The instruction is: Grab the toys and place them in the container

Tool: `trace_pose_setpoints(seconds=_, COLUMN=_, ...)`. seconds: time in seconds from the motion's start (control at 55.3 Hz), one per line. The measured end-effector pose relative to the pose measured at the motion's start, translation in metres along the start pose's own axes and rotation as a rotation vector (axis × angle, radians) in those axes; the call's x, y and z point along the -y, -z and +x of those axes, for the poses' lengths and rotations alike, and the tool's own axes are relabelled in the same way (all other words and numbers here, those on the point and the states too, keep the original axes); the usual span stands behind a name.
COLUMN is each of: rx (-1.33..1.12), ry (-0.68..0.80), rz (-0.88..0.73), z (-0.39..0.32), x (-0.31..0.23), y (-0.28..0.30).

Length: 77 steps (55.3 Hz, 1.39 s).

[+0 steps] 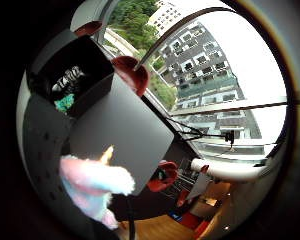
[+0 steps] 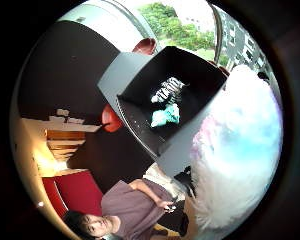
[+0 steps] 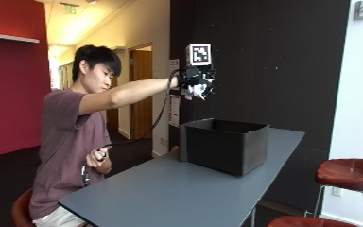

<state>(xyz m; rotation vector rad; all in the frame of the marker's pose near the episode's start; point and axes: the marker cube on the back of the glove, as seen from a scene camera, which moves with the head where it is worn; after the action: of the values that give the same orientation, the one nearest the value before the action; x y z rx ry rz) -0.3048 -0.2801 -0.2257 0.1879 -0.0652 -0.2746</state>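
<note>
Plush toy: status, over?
Right hand grips plush toy, raised above the black container. Zebra toy and teal toy already inside. Nothing in the way.

The person's right arm stretches forward at shoulder height; the gloved right hand (image 3: 197, 85) is raised, fingers curled closed in a grip.
</note>
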Motion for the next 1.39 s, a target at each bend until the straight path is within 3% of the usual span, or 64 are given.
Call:
trace_pose_setpoints(seconds=0.09, rx=0.078, ry=-0.165, rz=0.007, z=-0.031, x=0.032, y=0.007)
trace_pose_setpoints(seconds=0.181, rx=-0.009, ry=0.056, rz=0.03, z=-0.052, x=0.05, y=0.0)
trace_pose_setpoints(seconds=0.271, rx=0.042, ry=-0.056, rz=0.042, z=-0.086, x=0.082, y=-0.005)
trace_pose_setpoints(seconds=0.343, rx=0.023, ry=0.076, rz=0.061, z=-0.118, x=0.101, y=-0.015)
trace_pose_setpoints(seconds=0.416, rx=0.036, ry=-0.035, rz=0.054, z=-0.135, x=0.118, y=-0.024)
trace_pose_setpoints(seconds=0.47, rx=-0.023, ry=0.07, rz=0.026, z=-0.134, x=0.119, y=-0.037)
trace_pose_setpoints(seconds=0.524, rx=-0.063, ry=0.085, rz=-0.051, z=-0.14, x=0.123, y=-0.052)
trace_pose_setpoints(seconds=0.578, rx=-0.069, ry=0.044, rz=-0.173, z=-0.143, x=0.126, y=-0.068)
trace_pose_setpoints(seconds=0.651, rx=-0.093, ry=-0.218, rz=-0.287, z=-0.132, x=0.13, y=-0.083)
trace_pose_setpoints(seconds=0.669, rx=-0.117, ry=-0.226, rz=-0.292, z=-0.125, x=0.127, y=-0.085)
trace_pose_setpoints(seconds=0.741, rx=-0.068, ry=0.023, rz=-0.249, z=-0.143, x=0.124, y=-0.086)
trace_pose_setpoints(seconds=0.777, rx=-0.041, ry=0.053, rz=-0.234, z=-0.149, x=0.124, y=-0.085)
trace_pose_setpoints(seconds=1.392, rx=-0.025, ry=0.078, rz=-0.136, z=-0.133, x=0.085, y=-0.076)
